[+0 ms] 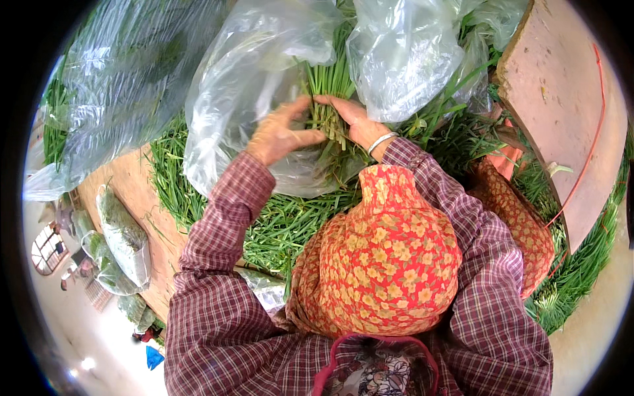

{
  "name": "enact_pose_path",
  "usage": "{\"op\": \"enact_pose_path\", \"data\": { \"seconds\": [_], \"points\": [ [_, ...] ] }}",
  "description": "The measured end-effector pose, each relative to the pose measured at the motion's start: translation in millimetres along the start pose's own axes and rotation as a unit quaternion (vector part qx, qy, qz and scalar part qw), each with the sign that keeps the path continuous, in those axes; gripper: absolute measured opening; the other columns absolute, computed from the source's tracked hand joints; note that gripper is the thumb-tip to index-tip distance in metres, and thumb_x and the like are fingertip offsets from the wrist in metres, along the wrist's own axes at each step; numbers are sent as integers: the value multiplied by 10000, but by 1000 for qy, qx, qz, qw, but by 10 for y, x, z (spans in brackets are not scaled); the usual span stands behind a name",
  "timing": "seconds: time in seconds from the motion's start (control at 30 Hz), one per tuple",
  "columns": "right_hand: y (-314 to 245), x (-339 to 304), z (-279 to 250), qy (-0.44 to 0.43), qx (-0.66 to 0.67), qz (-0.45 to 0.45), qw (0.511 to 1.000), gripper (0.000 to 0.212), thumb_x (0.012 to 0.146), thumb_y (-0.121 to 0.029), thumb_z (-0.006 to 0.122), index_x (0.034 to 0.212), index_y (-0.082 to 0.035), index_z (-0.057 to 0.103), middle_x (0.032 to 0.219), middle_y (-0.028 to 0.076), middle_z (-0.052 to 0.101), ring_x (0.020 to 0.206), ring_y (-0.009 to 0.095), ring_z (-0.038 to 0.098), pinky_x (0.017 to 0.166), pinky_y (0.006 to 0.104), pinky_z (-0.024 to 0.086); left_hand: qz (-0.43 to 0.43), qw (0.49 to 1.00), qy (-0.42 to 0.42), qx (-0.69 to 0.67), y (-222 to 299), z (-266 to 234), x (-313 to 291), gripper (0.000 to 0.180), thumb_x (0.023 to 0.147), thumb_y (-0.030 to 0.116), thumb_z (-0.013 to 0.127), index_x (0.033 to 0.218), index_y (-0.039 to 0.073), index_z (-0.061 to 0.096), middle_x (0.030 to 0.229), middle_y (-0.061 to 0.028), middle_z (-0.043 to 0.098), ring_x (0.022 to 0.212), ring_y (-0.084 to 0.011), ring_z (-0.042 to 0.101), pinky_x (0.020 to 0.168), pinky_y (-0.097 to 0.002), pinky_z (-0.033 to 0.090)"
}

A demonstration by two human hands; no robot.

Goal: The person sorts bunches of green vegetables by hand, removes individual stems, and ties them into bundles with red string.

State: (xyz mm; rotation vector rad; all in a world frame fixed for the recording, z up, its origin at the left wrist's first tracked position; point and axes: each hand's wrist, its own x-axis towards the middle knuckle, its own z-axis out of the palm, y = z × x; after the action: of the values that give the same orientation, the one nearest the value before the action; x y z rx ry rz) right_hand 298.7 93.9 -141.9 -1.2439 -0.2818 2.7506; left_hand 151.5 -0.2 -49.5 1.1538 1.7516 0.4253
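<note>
A bunch of long thin green stalks (330, 82) lies in front of me, its cut ends toward me and its far part between clear plastic bags. My right hand (360, 125), with a pale bangle at the wrist, bends its fingers around the bunch from the right. My left hand (281, 135) is at the left side of the bunch, thumb and fingers spread apart, a little blurred. The thumb tip reaches the stalk ends. A clear plastic bag (221, 112) spreads open behind and below my left hand. Another clear bag (406, 59) lies beyond my right hand.
Loose green stalks (284, 231) cover the surface beneath my arms. Filled clear bags (125, 231) lie on the wooden board (162, 247) at left. Plastic sheeting (139, 72) covers the far left. A pinkish board (561, 86) with a red cord (591, 142) stands at right.
</note>
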Motion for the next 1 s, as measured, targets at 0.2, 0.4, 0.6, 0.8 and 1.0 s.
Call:
{"op": "enact_pose_path", "data": {
  "seconds": [0.2, 0.4, 0.6, 0.8, 1.0],
  "points": [
    [-198, -199, -11, 12, -61, 3, 998, 262, 879, -298, 672, 1049, -99, 694, 876, 54, 686, 704, 179, 669, 627, 348, 596, -133, 956, 43, 258, -1053, -587, -211, 572, 799, 259, 742, 1332, 165, 556, 1390, -132, 502, 1317, -289, 430, 1110, -377, 331],
    [-337, -303, -221, -20, -39, 21, 999, 365, 912, -343, 639, 1153, -69, 635, 882, 98, 683, 694, 203, 675, 613, 365, 606, 74, 975, 188, 90, -366, -444, -247, 471, 806, 198, 724, 1264, 185, 620, 1339, -140, 538, 1247, -282, 496, 1078, -363, 377],
    [-308, -307, -69, 9, -78, 30, 996, 275, 894, -318, 654, 1051, -95, 691, 844, 86, 694, 657, 194, 666, 610, 342, 589, 39, 967, 204, 146, -125, 365, 134, 1013, 704, 141, 788, 1513, 107, 180, 1479, -172, 332, 1358, -327, 333, 1122, -389, 313],
    [-389, -416, -91, 51, -162, 28, 985, 242, 925, -291, 609, 1041, -99, 701, 897, 74, 701, 671, 183, 665, 612, 333, 586, -98, 941, 143, 291, -219, 711, 537, 1080, 735, 180, 766, 1515, 62, 27, 1562, -149, 171, 1426, -289, 240, 1136, -367, 296],
    [-495, -548, -64, 8, -154, 36, 987, 268, 924, -286, 616, 1067, -64, 661, 874, 110, 687, 667, 212, 667, 585, 360, 593, -235, 942, 156, 181, -674, 579, 656, 1138, 710, 164, 813, 1532, 165, 26, 1571, -80, 207, 1421, -262, 266, 1143, -431, 289]
  ]
}}
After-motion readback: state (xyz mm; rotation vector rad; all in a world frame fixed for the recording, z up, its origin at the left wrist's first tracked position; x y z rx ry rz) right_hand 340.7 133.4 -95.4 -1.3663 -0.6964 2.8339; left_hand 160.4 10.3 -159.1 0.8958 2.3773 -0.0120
